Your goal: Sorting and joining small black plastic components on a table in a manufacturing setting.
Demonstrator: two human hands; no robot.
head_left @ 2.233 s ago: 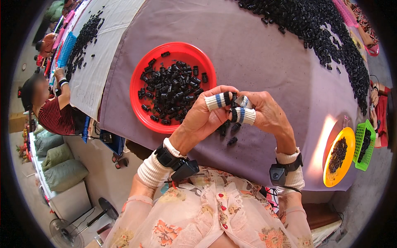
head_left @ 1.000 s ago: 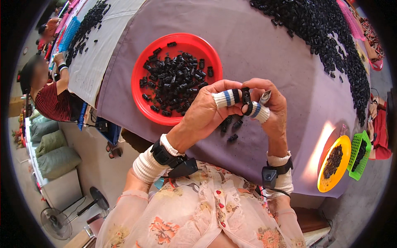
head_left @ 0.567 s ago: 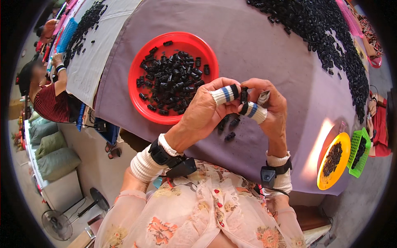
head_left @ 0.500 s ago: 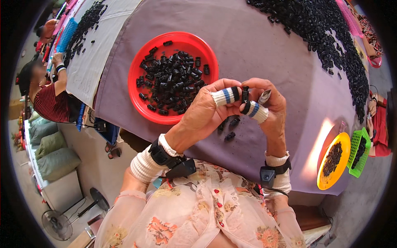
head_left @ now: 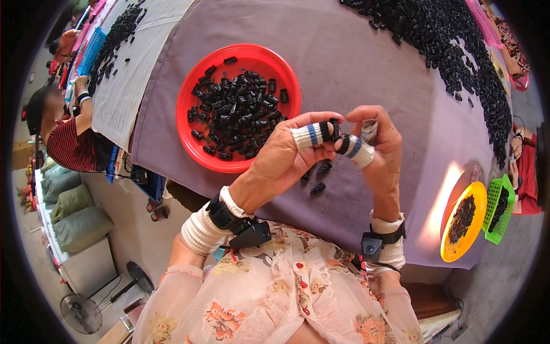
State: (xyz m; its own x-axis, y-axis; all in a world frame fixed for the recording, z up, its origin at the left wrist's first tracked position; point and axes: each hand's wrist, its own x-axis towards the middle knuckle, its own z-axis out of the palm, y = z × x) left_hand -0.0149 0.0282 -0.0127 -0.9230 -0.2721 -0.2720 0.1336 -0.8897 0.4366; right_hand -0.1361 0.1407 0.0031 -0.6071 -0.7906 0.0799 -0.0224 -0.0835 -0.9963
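My left hand [head_left: 286, 157] and my right hand [head_left: 378, 149] meet above the purple table cloth [head_left: 355, 63], thumbs wrapped in white striped sleeves. Between the fingertips both hands pinch a small black plastic part [head_left: 338, 135]. Just left of them stands a red round tray [head_left: 189, 132] filled with several black plastic parts [head_left: 238, 112]. A few loose black parts [head_left: 318, 179] lie on the cloth under my hands.
A long heap of black parts [head_left: 452, 51] runs along the far right of the table. A yellow bowl [head_left: 450, 243] and a green basket [head_left: 504, 215] hold more parts at the right. Another person [head_left: 69, 137] sits at the left by a white cloth [head_left: 123, 86].
My hands have shifted slightly right and closer together while working the small black part; the red tray now sits further left in view.
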